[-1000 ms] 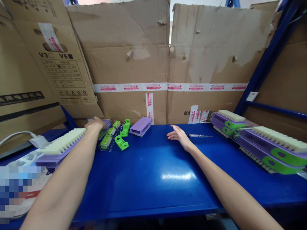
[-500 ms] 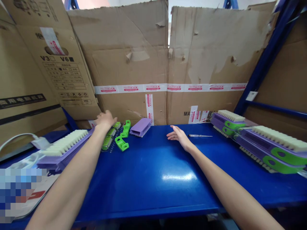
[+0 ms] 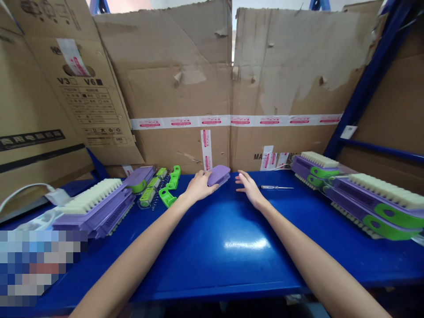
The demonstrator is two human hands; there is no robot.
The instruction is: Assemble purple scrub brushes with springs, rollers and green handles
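My left hand (image 3: 201,185) is closed around the near left end of a purple brush casing (image 3: 219,174) with short bristles along its underside. Just right of the casing, my right hand (image 3: 247,185) holds nothing, its fingers apart, thumb uppermost. A slim screwdriver with a clear handle (image 3: 266,187) lies beyond that hand to the right. Left of my left hand are bright green plastic clips (image 3: 168,198), thin metal springs (image 3: 153,204) and a row of green parts in clear housings (image 3: 149,194). A purple piece with a green end (image 3: 138,179) rests beside them.
Purple brushes with cream bristles and green ends (image 3: 380,198) are stacked on the right of the blue table (image 3: 205,265). More purple brush parts (image 3: 92,207) lie at the left, near a white plug (image 3: 58,196). Cardboard sheets (image 3: 172,88) wall off the back.
My left hand has come right from the far left parts and taken hold of the purple casing, which now sits further right. My right hand has barely moved.
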